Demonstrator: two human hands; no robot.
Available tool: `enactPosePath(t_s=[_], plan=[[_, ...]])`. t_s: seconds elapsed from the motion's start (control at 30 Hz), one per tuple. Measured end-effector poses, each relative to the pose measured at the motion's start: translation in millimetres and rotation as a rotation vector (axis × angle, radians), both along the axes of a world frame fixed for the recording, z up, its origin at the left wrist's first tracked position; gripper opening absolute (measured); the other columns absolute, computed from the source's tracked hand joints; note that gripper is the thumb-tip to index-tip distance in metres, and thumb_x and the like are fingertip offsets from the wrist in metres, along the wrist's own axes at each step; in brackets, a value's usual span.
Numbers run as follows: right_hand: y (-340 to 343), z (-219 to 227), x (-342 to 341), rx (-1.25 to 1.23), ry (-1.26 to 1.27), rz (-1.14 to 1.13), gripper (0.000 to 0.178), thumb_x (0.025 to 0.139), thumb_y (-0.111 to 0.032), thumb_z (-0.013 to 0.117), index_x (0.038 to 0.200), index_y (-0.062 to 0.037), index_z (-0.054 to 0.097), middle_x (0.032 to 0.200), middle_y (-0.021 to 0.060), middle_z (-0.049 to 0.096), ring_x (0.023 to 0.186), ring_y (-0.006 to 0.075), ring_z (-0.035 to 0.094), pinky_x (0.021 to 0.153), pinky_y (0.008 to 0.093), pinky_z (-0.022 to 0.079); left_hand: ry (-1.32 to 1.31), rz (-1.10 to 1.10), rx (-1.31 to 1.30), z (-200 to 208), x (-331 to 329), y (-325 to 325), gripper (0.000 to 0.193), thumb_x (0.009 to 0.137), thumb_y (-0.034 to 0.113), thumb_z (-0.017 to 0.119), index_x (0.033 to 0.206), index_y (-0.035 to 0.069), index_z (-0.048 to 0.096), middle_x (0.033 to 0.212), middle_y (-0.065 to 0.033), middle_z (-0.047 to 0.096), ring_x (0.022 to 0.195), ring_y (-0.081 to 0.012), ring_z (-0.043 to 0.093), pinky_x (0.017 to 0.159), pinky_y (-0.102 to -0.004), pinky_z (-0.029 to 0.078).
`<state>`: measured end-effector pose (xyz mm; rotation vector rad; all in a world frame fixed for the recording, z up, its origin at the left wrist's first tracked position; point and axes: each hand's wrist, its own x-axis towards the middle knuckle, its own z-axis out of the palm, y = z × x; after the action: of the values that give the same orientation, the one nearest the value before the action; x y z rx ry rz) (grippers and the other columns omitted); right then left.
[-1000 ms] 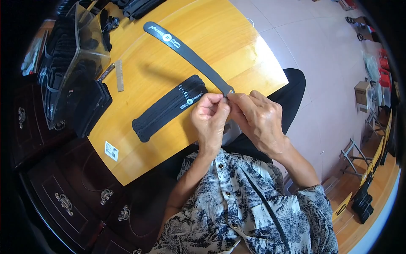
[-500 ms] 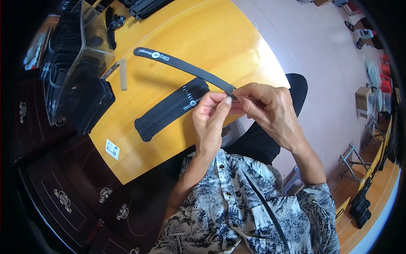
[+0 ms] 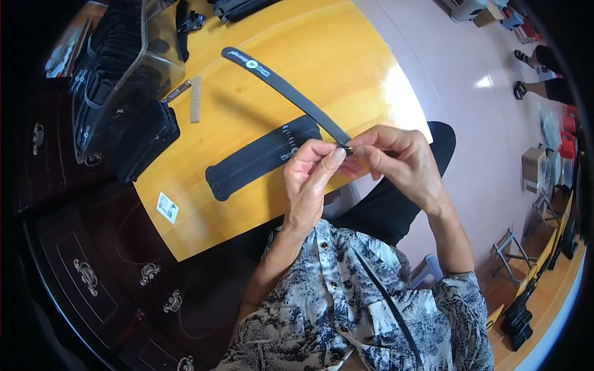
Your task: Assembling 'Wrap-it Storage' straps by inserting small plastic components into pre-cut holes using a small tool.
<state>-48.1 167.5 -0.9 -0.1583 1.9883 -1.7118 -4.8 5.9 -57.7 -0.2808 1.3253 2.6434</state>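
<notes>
A long black strap point(image 3: 300, 99) with pale printing near its rounded far end slants up and left over the table. Its near end is pinched between the thumb and fingers of my left hand point(image 3: 307, 176). From the other side, the thumb and fingertips of my right hand point(image 3: 402, 161) close on the same end, where a tiny brass-coloured bit shows. The fingers cover most of that end. Just left of my left hand, a neat stack of black straps point(image 3: 260, 157) lies on the yellow table point(image 3: 185, 238).
At the left stands a clear plastic bin point(image 3: 141, 59) full of black straps, with another dark stack point(image 3: 148, 139) beside it. A tan strip point(image 3: 195, 99) lies near them. Dark drawers point(image 3: 80, 272) are below left. Another person's sandalled feet point(image 3: 523, 89) and a cardboard box point(image 3: 532, 166) are at right.
The view has shifted slightly, so the table items sit farther right. My fingers have shifted a little at the strap's end, and the brass-coloured bit shows more clearly. Both hands keep their pinch.
</notes>
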Motion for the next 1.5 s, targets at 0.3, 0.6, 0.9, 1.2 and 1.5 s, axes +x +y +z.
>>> enactPosePath(t_s=[0.3, 0.6, 0.9, 1.2, 1.5], plan=[[7.6, -5.8, -34.1, 0.043, -0.091, 0.107, 0.021, 0.094, -0.021, 0.057, 0.091, 0.0004, 0.060, 0.071, -0.0015, 0.056, 0.065, 0.0060, 0.053, 0.060, 0.0214, 0.044, 0.023, 0.210, -0.244, 8.1, 3.3, -20.4, 0.006, 0.092, 0.005, 0.054, 0.091, 0.000, 0.052, 0.083, -0.0151, 0.065, 0.069, -0.0180, 0.064, 0.063, -0.0276, 0.052], [-76.8, -69.6, -123.0, 0.529, 0.934, -0.086, 0.010, 0.076, -0.019, 0.070, 0.084, -0.0121, 0.070, 0.078, 0.0057, 0.058, 0.083, 0.0255, 0.051, 0.075, 0.0378, 0.040, -0.021, 0.192, -0.151, 20.1, 6.9, -42.4, 0.008, 0.092, 0.006, 0.056, 0.093, -0.001, 0.052, 0.083, -0.0094, 0.063, 0.071, -0.0123, 0.061, 0.066, -0.0247, 0.050], [-78.9, -20.8, -81.0, 0.290, 0.751, 0.046, 0.021, 0.077, -0.024, 0.072, 0.081, -0.0048, 0.066, 0.074, 0.0064, 0.058, 0.076, 0.0220, 0.055, 0.068, 0.0347, 0.044, 0.013, 0.267, -0.164, 23.9, 2.5, -53.9, 0.005, 0.092, 0.006, 0.053, 0.093, 0.001, 0.051, 0.082, -0.0084, 0.061, 0.069, -0.0144, 0.059, 0.064, -0.0260, 0.047], [-59.8, 23.9, -31.9, 0.278, 0.570, 0.450, 0.038, 0.091, -0.040, 0.055, 0.076, -0.0048, 0.051, 0.071, 0.0093, 0.054, 0.073, 0.0282, 0.055, 0.064, 0.0392, 0.046, 0.143, 0.063, -0.192, 39.8, 4.4, -55.7, 0.012, 0.093, 0.011, 0.057, 0.092, 0.001, 0.051, 0.080, -0.0048, 0.060, 0.071, -0.0086, 0.058, 0.065, -0.0221, 0.048], [-49.1, 35.7, -4.6, 0.214, 0.760, 0.472, 0.028, 0.095, -0.025, 0.049, 0.076, -0.0035, 0.049, 0.069, 0.0104, 0.053, 0.068, 0.0275, 0.056, 0.061, 0.0390, 0.046, 0.154, -0.040, -0.159, 59.7, 24.6, -50.5, 0.011, 0.094, 0.014, 0.055, 0.094, 0.004, 0.049, 0.079, -0.0016, 0.056, 0.072, -0.0079, 0.056, 0.067, -0.0218, 0.045]])
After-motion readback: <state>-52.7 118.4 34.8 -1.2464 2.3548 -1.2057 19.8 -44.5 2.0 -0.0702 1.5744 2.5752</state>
